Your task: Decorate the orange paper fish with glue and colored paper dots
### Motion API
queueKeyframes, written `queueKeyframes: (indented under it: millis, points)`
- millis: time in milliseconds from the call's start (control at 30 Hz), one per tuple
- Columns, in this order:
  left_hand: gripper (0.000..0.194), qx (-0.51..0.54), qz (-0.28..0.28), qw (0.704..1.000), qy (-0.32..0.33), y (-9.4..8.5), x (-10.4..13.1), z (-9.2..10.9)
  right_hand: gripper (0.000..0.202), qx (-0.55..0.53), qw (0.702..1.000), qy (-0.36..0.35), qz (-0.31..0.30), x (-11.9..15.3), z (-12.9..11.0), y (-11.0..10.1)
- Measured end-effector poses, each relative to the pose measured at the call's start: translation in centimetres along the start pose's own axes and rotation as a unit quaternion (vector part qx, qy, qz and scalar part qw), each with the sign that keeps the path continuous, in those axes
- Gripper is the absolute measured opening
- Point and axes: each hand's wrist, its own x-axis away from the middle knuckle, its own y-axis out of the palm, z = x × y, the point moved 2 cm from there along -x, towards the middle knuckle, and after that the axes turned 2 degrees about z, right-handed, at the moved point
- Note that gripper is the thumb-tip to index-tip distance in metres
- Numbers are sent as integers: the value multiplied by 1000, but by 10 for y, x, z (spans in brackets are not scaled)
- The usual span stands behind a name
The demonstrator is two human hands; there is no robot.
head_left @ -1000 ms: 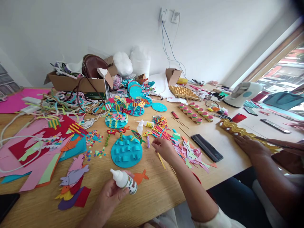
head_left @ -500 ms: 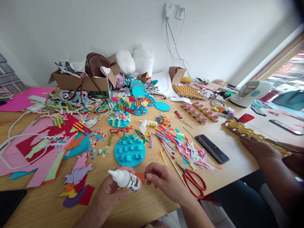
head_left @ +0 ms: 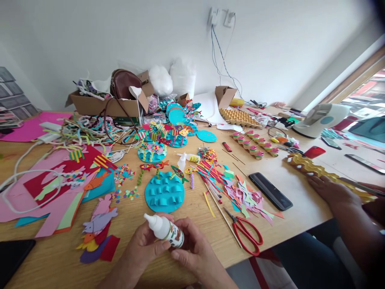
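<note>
a cluttered wooden table stands against a white wall, with a window at 2 o'clock. the left hand is wrapped around a white glue bottle, held over the table's near side, nozzle aimed toward 10 o'clock, long axis slanting down to the base at 4. the right hand curls close by that base; i cannot tell whether it grips anything. from the bottle, one strip-covered blue disc lies at 12, two smaller-looking bottles between 12 and 1, one pair of red-handled scissors at 3.
</note>
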Motion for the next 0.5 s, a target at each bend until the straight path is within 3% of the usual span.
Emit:
queueKeyframes:
  millis: [233,333,500]
  points:
    - [48,12,-35,999,-1,-1,-1,-3,38,3,1000,-25,4,1,6,-1]
    - [47,38,-32,999,0,-2,-3,-7,45,-27,999,-34,5,4,7,-1]
    - [40,116,-36,993,-10,-1,-4,-11,52,16,993,-114,34,9,15,-2]
